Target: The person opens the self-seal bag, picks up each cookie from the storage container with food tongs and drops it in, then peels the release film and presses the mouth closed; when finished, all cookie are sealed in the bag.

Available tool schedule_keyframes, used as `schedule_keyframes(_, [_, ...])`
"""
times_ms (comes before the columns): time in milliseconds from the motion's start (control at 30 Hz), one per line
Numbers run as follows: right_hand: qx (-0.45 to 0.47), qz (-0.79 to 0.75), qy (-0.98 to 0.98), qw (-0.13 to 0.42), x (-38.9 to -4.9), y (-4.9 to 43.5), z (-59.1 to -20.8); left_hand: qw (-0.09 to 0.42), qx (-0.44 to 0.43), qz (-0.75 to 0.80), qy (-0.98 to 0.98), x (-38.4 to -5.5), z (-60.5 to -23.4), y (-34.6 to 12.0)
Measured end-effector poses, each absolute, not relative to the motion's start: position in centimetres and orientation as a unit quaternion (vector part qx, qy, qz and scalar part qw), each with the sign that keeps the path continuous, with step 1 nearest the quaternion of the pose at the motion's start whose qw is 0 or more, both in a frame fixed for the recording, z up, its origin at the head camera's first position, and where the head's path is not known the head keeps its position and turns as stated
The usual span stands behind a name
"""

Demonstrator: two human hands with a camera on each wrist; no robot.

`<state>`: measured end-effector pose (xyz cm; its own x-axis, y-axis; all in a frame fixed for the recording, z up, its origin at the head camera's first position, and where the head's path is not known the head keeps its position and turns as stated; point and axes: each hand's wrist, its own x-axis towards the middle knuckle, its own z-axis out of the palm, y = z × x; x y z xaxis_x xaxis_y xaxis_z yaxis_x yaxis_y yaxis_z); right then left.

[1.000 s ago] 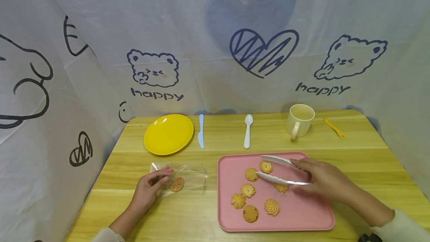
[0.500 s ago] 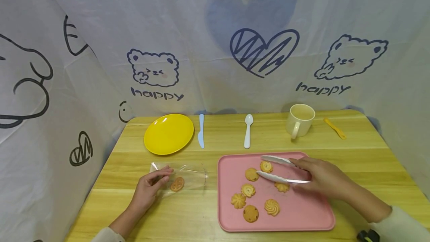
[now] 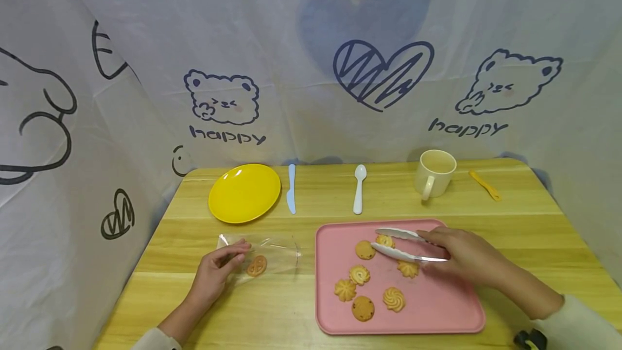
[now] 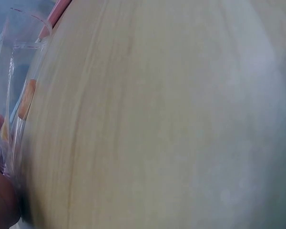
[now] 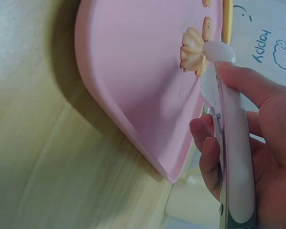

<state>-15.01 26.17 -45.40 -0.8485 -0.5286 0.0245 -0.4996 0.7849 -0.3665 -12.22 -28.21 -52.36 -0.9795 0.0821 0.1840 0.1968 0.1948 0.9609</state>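
Note:
My left hand holds the edge of a clear plastic bag between thumb and fingers, left of the tray. A brown pretzel-shaped cookie lies within the bag; the left wrist view catches that cookie edge-on through the film. With my right hand I grip metal tongs with pale tips, their arms spread over the pink tray. Between and under the arms sits a ring-shaped cookie, partly covered. A round cookie is by the lower tip, and a flower-shaped cookie lies just below.
Several other cookies lie on the tray, among them a swirl cookie. Along the back of the table are a yellow plate, a blue knife, a white spoon, a cream mug and an orange-yellow utensil.
The lower arm of the tongs has shifted slightly toward the back, covering more of the ring-shaped cookie and uncovering the flower-shaped one. My left hand and the bag stay put.

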Motion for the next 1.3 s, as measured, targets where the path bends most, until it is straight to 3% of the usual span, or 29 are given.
schedule_keyframes(800, [-0.274,-0.190,0.942,0.036,-15.2,26.0,-44.7,0.039,-0.075,-0.628,-0.774,-12.2,-52.2,-28.2])
schedule_keyframes(1300, [-0.318,-0.168,0.933,0.014,-15.6,22.9,-43.5,0.036,-0.080,-0.632,-0.770,-12.2,-52.3,-28.3])
